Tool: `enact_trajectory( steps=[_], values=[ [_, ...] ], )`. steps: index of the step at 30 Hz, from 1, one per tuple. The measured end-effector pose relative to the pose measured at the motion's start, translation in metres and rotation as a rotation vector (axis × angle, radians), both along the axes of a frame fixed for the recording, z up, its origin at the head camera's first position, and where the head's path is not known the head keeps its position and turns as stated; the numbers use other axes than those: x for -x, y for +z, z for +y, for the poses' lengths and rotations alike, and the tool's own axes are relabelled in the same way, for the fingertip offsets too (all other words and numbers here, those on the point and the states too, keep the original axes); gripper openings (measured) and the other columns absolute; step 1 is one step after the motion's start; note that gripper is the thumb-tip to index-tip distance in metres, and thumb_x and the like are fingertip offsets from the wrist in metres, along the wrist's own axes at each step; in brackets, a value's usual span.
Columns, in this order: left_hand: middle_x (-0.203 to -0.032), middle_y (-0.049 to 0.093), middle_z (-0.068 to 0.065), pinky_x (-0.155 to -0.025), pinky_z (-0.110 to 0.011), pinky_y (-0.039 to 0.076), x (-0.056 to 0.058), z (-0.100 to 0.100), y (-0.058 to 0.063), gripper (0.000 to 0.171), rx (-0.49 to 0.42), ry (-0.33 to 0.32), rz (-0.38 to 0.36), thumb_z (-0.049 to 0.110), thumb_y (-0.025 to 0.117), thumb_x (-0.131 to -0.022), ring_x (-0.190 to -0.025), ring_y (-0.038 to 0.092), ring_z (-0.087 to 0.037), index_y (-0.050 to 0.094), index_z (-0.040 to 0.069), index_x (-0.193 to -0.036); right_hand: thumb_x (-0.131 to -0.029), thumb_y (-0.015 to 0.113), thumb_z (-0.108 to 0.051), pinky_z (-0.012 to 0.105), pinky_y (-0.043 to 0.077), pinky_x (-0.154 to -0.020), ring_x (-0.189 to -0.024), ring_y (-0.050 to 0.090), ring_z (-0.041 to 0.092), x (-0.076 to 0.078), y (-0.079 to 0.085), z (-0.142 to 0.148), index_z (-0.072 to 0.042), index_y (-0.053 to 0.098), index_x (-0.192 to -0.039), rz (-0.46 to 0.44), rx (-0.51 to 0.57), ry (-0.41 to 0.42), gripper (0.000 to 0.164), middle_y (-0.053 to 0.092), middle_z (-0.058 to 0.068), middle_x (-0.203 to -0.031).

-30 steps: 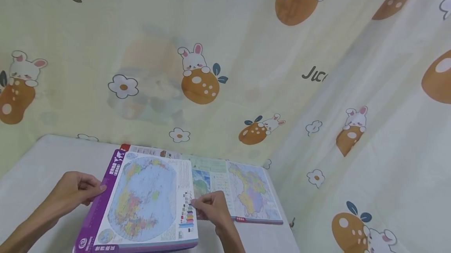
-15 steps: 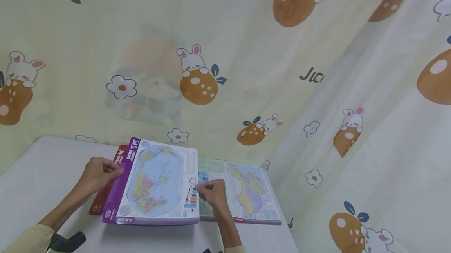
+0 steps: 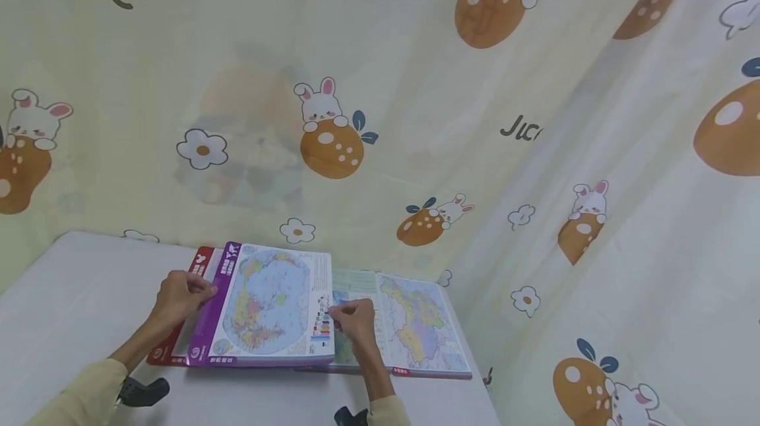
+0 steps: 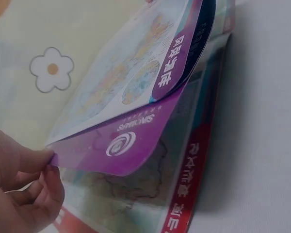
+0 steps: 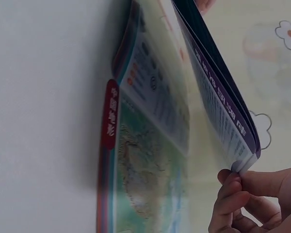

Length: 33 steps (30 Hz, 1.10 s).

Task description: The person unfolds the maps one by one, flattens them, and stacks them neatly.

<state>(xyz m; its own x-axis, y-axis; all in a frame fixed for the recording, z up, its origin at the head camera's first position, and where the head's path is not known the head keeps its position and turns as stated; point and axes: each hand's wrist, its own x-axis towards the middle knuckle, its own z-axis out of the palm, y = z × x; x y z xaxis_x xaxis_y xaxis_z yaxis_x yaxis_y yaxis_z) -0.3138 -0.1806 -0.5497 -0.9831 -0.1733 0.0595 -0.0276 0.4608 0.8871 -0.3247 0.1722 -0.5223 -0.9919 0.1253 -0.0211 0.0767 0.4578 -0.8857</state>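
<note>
A purple-edged world-map booklet (image 3: 267, 307) is pinched at both sides. My left hand (image 3: 181, 295) holds its purple left border between thumb and fingers. At the opposite edge, my right hand (image 3: 355, 319) pinches the white margin. Beneath it, a red-edged map booklet (image 3: 421, 320) lies open on the table, partly covered. The left wrist view has the purple corner bent up in my left hand (image 4: 26, 179), above the red edge (image 4: 196, 170). In the right wrist view a gap separates the raised pages (image 5: 218, 97) in my right hand (image 5: 257, 199) from the lower booklet (image 5: 150, 170).
A white-covered table (image 3: 71, 307) carries the booklets. Behind and to the right hangs a pale curtain (image 3: 380, 50) printed with rabbits and fruit. Black wrist straps or mounts (image 3: 142, 392) sit at the sleeves.
Both hands have carried the purple-edged booklet away from me and rightward, over the red-edged one. In the last half second it shifted slightly right and its far edge dropped a little.
</note>
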Motion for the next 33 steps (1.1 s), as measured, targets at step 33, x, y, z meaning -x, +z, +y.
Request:
enact_trajectory(
  steps=[33],
  values=[
    [-0.08, 0.075, -0.022, -0.057, -0.029, 0.047, 0.024, 0.006, -0.033, 0.02, 0.07, 0.051, -0.017, 0.004, 0.075, -0.097, -0.066, 0.064, -0.02, 0.074, -0.017, -0.098, -0.085, 0.085, -0.01, 0.028, 0.054, -0.078, -0.085, 0.069, 0.017, 0.026, -0.05, 0.001, -0.011, 0.082, -0.081, 0.01, -0.095, -0.082, 0.005, 0.078, 0.004, -0.09]
  ],
)
